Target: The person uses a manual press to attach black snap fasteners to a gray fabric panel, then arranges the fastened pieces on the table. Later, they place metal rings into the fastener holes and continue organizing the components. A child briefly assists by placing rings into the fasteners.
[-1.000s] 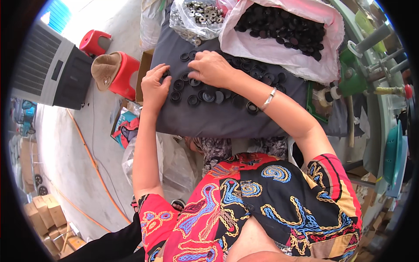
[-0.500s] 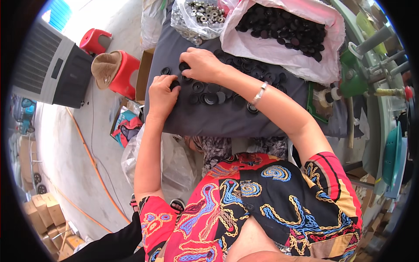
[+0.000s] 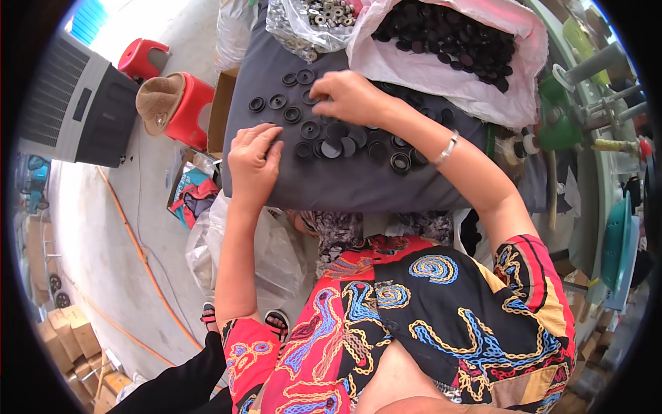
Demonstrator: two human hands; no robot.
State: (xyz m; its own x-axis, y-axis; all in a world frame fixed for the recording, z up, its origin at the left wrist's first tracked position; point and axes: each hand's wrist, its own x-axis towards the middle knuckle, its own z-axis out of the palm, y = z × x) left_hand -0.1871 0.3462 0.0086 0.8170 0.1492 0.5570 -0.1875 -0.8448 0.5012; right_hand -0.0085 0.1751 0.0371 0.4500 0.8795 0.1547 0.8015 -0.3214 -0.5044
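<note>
On the dark grey cloth-covered table (image 3: 310, 196) lie black round caps (image 3: 278, 101), several set apart and turned hollow side up. My left hand (image 3: 255, 162) rests low at the table's left edge, fingers stretched forward and thumb apart, with nothing plainly in it. Over the cap group my right hand (image 3: 352, 96) hovers, its thumb and forefinger spread beside a black cap (image 3: 309, 97). Closer to me, more caps overlap in a loose cluster (image 3: 332, 147). Part of the pile behind my right wrist is hidden by that arm.
A white woven sack (image 3: 531, 76) of black discs lies at the back right. Beside it stands a clear bag of small metal parts (image 3: 331, 19). Green machinery (image 3: 557, 110) borders the right side. Red stools (image 3: 194, 110), one with a hat, and a grey cooler (image 3: 89, 96) are at left.
My right hand has moved right, away from the left hand, and its fingers have parted. My left hand has drawn slightly nearer to me and loosened. More separate caps show between the hands.
</note>
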